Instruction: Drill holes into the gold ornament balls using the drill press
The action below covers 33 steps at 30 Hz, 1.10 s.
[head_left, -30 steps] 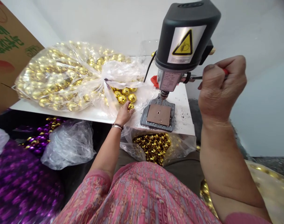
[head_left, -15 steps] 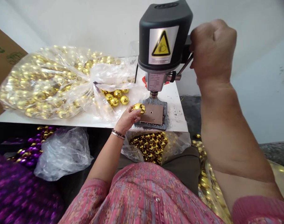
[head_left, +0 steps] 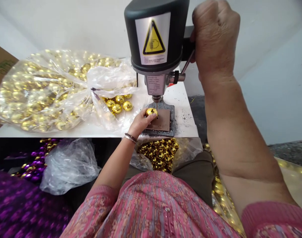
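Bench drill (head_left: 156, 36) dominates the white table (head_left: 185, 99), head over a brown base plate (head_left: 163, 120). Big clear bag of gold balls (head_left: 42, 89) lies left of it, mouth open toward the drill for easy reach. Right hand (head_left: 214, 39) fisted around the feed lever (head_left: 188, 62). Left hand (head_left: 139, 122) pinches one gold ball (head_left: 151, 112) on the plate beneath the bit, seemingly touching. Lap bag of gold balls (head_left: 161, 153) sits below the table edge.

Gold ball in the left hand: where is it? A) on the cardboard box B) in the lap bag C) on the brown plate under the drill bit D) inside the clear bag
C: the left hand holds the gold ball on the brown plate, right under the drill bit.
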{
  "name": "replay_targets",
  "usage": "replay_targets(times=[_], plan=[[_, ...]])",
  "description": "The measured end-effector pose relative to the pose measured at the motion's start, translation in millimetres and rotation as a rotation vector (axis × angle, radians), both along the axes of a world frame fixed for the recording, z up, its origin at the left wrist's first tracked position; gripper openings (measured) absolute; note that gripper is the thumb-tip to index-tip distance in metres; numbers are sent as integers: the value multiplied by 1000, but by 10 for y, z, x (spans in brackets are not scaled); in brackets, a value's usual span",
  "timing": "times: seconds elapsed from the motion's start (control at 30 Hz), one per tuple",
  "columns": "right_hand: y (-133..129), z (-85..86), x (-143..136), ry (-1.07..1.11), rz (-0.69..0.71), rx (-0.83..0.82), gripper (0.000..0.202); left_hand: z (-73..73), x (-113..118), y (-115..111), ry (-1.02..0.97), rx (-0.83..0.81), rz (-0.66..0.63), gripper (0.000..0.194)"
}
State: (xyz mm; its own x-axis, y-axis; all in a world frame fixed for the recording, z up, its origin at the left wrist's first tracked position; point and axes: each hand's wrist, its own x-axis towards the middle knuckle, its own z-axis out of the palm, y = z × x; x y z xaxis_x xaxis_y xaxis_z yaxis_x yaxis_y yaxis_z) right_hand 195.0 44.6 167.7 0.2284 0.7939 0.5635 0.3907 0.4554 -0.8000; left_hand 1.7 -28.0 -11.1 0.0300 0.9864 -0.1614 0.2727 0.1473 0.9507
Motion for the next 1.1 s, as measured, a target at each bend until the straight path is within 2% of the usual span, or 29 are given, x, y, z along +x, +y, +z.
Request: replay_targets(times=[0.17,0.3,0.4,0.53,0.67,0.77,0.87,1.0,1.1], plan=[[-89,59,-34,19,-56,-79,31,25,58,26,159,50,-20,34],[-110,77,-32,26,-43,-87,33,45,124,42,316,108,-43,53],[-79,71,-16,66,-13,-77,33,-11,168,66,298,119,-54,68],[-149,30,-5,93,33,-34,38,-98,188,81,231,103,-41,74],[-451,-115,18,6,26,75,40,-114,188,66,247,108,-44,72],[-690,-292,64,-147,5,180,23,-117,189,56,249,132,-33,70],[-828,-467,116,-265,4,213,10,-126,196,52,248,143,-31,69],[-907,-629,150,-351,1,205,11,-113,208,37,268,151,-28,69],[-958,-711,144,-413,-43,164,21,-95,214,24,256,149,-35,66]])
